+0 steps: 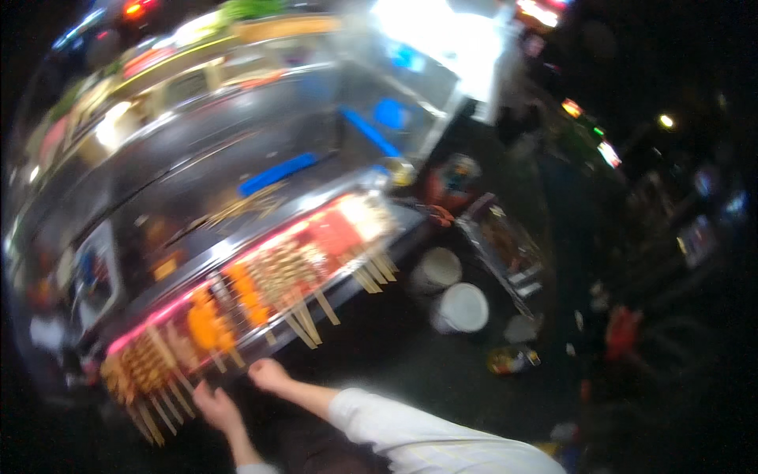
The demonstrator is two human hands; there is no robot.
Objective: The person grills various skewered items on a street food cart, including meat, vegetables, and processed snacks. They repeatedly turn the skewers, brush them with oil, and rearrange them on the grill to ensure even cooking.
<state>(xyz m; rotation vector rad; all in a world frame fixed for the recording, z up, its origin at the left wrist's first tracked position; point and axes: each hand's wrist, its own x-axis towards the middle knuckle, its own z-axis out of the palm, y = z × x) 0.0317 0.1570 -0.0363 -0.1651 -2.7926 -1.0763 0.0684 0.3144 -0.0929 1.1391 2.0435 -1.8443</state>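
The whole picture is smeared by motion. At the front edge of a long lit tray, my left hand [215, 404] is at the lower end of a flat wooden skewer [167, 351], with its fingers seemingly closed on it. This skewer slants up across the tray among the brown skewers [144, 365]. Just right of it, my right hand [268, 375] is curled closed below the orange skewers [207, 322]; whatever is in it, if anything, is hidden. Farther right along the tray lie pale chunky skewers [286, 275] and reddish ones [335, 235], their sticks jutting over the front edge.
Behind the tray runs a dark metal worktop [213, 154] with a blue bar-shaped object [276, 175]. A metal tray [96, 276] stands at the left. White round tubs [463, 308] and a foil-coloured tray [501, 245] stand to the right. Bright light glares at the back.
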